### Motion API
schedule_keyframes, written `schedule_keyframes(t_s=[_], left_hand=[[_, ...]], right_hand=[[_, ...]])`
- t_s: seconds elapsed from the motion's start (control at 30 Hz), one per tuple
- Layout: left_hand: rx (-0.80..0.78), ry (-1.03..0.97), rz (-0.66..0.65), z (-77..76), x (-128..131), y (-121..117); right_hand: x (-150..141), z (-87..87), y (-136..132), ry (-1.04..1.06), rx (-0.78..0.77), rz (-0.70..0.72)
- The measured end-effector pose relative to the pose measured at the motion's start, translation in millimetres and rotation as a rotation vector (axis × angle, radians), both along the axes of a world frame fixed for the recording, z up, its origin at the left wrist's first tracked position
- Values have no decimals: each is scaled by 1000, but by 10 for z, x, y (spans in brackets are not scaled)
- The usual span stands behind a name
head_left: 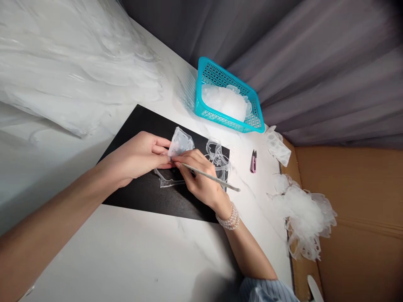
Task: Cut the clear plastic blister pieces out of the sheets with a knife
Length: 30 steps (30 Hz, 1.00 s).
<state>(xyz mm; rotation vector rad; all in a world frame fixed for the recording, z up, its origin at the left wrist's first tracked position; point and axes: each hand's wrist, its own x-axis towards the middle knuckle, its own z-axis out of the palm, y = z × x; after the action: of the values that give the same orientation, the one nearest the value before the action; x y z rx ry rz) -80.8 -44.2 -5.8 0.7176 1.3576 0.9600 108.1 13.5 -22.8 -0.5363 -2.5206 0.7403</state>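
Note:
My left hand (141, 155) pinches the lower left edge of a translucent, sheet-like piece (181, 141), which stands up from a black mat (170, 203). In the fingers of my right hand (201, 174) lies a slim grey metal tool (217, 180), its rear end pointing right. Its working tip is hidden where the fingertips of both hands meet at the piece's edge. Beneath the hands, a clear cut-off frame strip (168, 183) rests on the mat. More curled clear trimmings (218, 157) lie at the mat's right side, just beyond my right hand.
A turquoise basket (199, 94) behind the mat holds whitish translucent pieces (225, 100). Small purple snips (253, 161) lie to the right. Translucent scraps (304, 214) pile over a cardboard box (349, 188) at the table edge. Large translucent sheets (69, 63) cover the left back.

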Motion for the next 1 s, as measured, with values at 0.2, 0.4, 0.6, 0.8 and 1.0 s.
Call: schedule_keyframes(t_s=[0.2,0.4,0.6,0.8,1.0], left_hand=[[9,284,23,-56,-55,35],[132,450,114,-120,7,6],[95,459,140,-79,26,6],[41,455,39,-39,41,-6],[62,504,50,-51,43,-9]], right_hand=[[-50,36,-22,-35,-49,-114],[-83,96,-2,-56,-68,-103],[19,82,47,-24,-99,-40],[11,40,44,-16,22,36],[22,11,-38,-150,320,13]])
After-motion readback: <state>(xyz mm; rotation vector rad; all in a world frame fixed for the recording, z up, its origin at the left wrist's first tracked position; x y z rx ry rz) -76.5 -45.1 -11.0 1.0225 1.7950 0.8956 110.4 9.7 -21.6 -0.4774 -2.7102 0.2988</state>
